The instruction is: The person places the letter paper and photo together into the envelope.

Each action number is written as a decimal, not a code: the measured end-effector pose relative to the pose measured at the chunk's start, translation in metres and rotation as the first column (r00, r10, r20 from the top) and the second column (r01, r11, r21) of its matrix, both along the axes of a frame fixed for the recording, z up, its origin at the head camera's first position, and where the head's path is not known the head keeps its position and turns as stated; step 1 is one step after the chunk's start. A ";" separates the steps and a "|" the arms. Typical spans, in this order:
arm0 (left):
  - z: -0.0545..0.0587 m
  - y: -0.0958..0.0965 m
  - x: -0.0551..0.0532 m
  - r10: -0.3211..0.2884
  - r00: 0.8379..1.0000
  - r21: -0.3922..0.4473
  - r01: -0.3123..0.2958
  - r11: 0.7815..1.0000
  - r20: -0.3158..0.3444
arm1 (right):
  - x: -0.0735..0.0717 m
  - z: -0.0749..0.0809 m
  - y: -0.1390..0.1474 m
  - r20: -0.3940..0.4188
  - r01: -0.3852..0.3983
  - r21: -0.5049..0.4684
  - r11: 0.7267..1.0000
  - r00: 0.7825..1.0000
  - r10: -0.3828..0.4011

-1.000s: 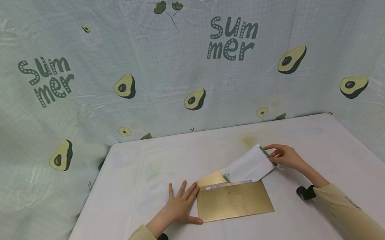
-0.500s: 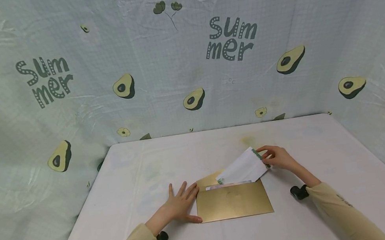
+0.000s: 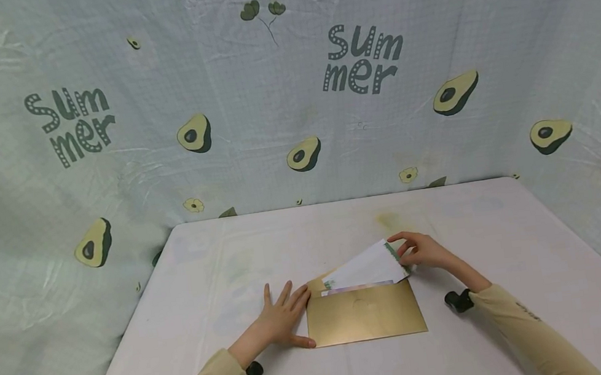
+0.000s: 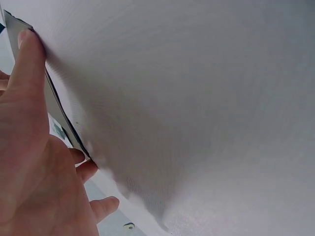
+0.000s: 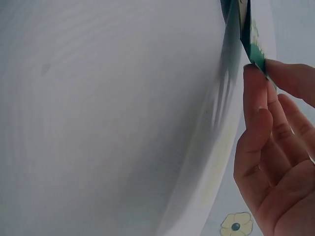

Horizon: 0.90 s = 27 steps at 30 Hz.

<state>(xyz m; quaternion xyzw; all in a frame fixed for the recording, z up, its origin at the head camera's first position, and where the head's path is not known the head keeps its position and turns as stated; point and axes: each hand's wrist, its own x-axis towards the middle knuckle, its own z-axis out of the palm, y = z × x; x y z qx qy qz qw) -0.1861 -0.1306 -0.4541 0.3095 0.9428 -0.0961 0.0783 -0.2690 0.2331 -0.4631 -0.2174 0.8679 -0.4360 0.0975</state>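
Note:
A gold envelope (image 3: 366, 315) lies on the table in the head view, its flap side away from me. My left hand (image 3: 282, 324) is spread flat, fingertips and thumb touching the envelope's left edge. Pinched between the thumb and fingers of my right hand (image 3: 423, 251) is a white card (image 3: 367, 264) with green-patterned ends. The card slants over the flap, and its near edge is at the envelope's mouth. A thin pale purple strip (image 3: 356, 288) shows along that mouth; what it belongs to is hidden. In the right wrist view, the fingers hold the card's green end (image 5: 257, 51).
The table (image 3: 241, 250) has a white cover. Behind and beside it hangs a pale curtain (image 3: 244, 82) printed with avocados and lettering. A black wrist camera (image 3: 458, 301) sits under the right sleeve, another (image 3: 253, 374) under the left.
My right hand has moved left and slightly towards me with the card, bringing it further across the envelope's mouth. The left hand and the envelope have stayed in place.

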 end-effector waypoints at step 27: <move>0.001 0.001 -0.002 0.000 1.000 0.024 -0.001 1.000 0.020 | -0.006 0.000 -0.021 0.047 -0.089 0.039 0.995 0.995 0.088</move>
